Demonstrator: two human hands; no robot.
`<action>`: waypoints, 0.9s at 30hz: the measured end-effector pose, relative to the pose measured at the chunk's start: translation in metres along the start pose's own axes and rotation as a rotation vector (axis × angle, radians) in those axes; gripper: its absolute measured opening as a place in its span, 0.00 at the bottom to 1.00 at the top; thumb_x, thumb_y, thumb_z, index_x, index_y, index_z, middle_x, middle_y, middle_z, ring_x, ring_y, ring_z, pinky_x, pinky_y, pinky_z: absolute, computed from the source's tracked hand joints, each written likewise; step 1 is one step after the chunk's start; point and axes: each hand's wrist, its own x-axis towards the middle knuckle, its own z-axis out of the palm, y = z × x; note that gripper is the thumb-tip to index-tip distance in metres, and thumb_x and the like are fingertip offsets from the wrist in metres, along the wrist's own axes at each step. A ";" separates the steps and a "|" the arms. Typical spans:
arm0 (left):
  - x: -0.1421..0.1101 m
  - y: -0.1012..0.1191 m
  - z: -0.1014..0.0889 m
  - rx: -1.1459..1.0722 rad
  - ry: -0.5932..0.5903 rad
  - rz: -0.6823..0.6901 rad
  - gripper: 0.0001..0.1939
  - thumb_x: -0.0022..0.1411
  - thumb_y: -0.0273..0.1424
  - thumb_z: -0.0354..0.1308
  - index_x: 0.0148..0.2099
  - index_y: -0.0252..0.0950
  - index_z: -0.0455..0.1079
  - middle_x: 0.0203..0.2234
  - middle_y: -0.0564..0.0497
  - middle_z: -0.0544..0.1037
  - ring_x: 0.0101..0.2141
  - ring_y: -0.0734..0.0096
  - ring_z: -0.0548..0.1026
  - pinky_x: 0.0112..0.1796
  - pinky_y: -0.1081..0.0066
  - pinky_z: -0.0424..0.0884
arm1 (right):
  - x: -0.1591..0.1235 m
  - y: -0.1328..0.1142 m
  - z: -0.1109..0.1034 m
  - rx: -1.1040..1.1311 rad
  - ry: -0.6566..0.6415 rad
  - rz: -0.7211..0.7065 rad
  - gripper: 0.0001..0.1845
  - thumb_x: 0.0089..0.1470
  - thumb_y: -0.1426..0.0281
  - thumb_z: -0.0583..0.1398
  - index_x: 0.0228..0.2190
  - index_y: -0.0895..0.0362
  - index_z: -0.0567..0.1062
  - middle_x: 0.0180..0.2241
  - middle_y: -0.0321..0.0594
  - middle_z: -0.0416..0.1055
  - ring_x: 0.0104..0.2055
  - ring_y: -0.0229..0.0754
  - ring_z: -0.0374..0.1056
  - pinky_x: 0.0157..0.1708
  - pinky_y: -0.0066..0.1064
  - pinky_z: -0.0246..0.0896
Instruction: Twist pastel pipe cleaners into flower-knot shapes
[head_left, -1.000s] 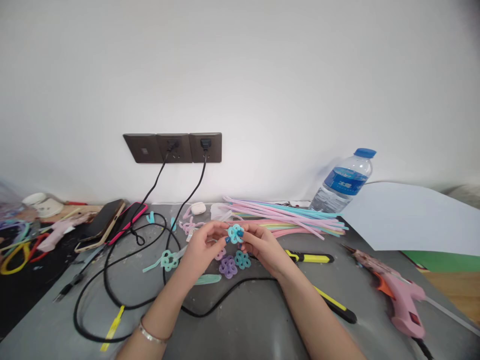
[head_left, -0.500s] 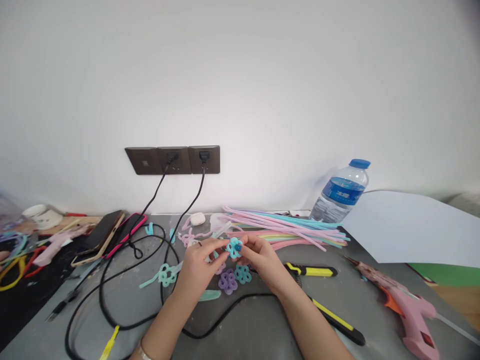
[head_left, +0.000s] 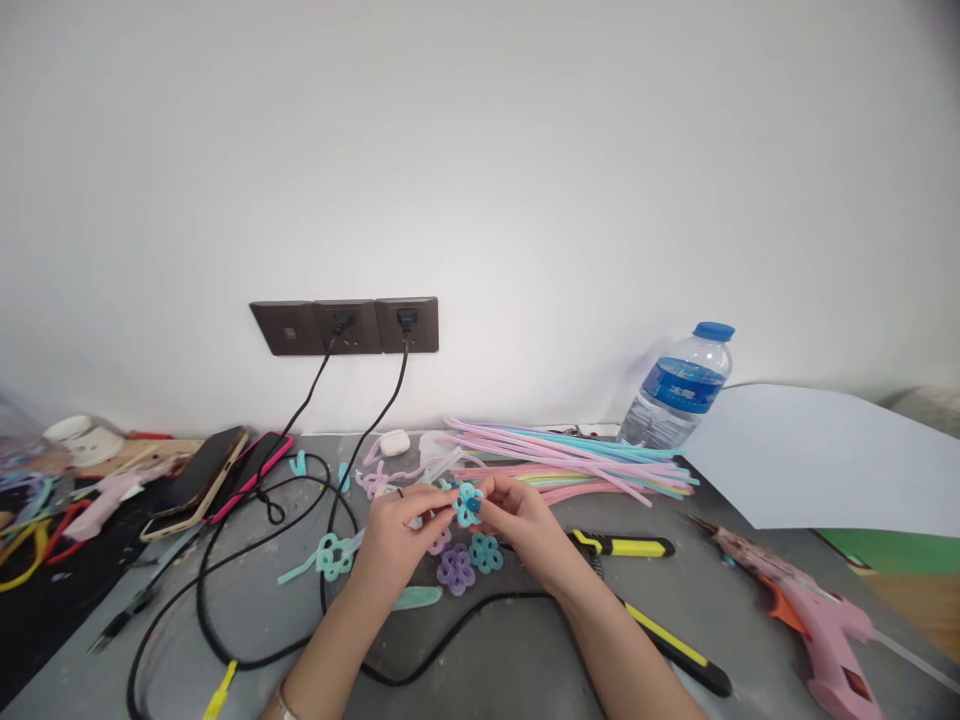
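Between both hands, above the grey table, is a light-blue pipe-cleaner flower (head_left: 466, 505). My left hand (head_left: 409, 525) pinches its left side between thumb and fingers. On the other side my right hand (head_left: 517, 515) grips the flower's edge, its dark blue thumbnail lying over the petals. Just below the hands lie a purple pipe-cleaner flower (head_left: 456, 569) and a teal one (head_left: 486, 553). A pink flower (head_left: 440, 541) is partly hidden by my left hand. Left of my left wrist rests a mint-green flower (head_left: 334, 556) with a loose stem.
Pastel pipe cleaners (head_left: 562, 455) lie along the wall beside a tilted water bottle (head_left: 679, 390). Yellow-and-black pliers (head_left: 637, 547) and a pink glue gun (head_left: 814, 620) are at right. Black cables (head_left: 247, 655) loop across the left, near two phones (head_left: 199, 480).
The light-blue flower has turned slightly in my fingers, and both hands keep hold of it. The camera view has shifted a little.
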 end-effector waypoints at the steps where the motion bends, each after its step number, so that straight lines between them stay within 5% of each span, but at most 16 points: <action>1: 0.000 0.000 0.000 -0.001 -0.005 0.005 0.13 0.56 0.20 0.61 0.40 0.39 0.81 0.29 0.49 0.83 0.28 0.69 0.80 0.30 0.75 0.76 | 0.000 0.000 0.000 -0.004 -0.001 0.004 0.23 0.40 0.55 0.72 0.24 0.58 0.71 0.24 0.34 0.70 0.26 0.34 0.64 0.29 0.26 0.67; 17: 0.001 0.001 0.000 -0.124 -0.087 -0.204 0.10 0.55 0.24 0.59 0.37 0.38 0.81 0.31 0.46 0.83 0.30 0.66 0.80 0.28 0.74 0.77 | 0.001 -0.002 0.000 0.014 0.007 0.027 0.24 0.35 0.55 0.73 0.22 0.57 0.69 0.22 0.31 0.67 0.25 0.34 0.65 0.28 0.27 0.67; 23: 0.006 0.005 -0.006 -0.313 -0.120 -0.478 0.10 0.53 0.29 0.61 0.40 0.37 0.79 0.34 0.46 0.82 0.31 0.65 0.79 0.30 0.71 0.75 | 0.001 -0.002 0.000 -0.001 0.065 -0.020 0.24 0.39 0.52 0.71 0.24 0.57 0.69 0.25 0.34 0.72 0.25 0.35 0.67 0.26 0.26 0.65; 27: 0.005 0.005 -0.005 -0.506 -0.160 -0.697 0.13 0.56 0.39 0.63 0.38 0.34 0.76 0.21 0.52 0.74 0.21 0.74 0.70 0.23 0.76 0.66 | 0.001 -0.002 -0.001 -0.043 0.063 -0.007 0.24 0.40 0.52 0.70 0.24 0.56 0.69 0.24 0.34 0.73 0.24 0.36 0.69 0.24 0.25 0.62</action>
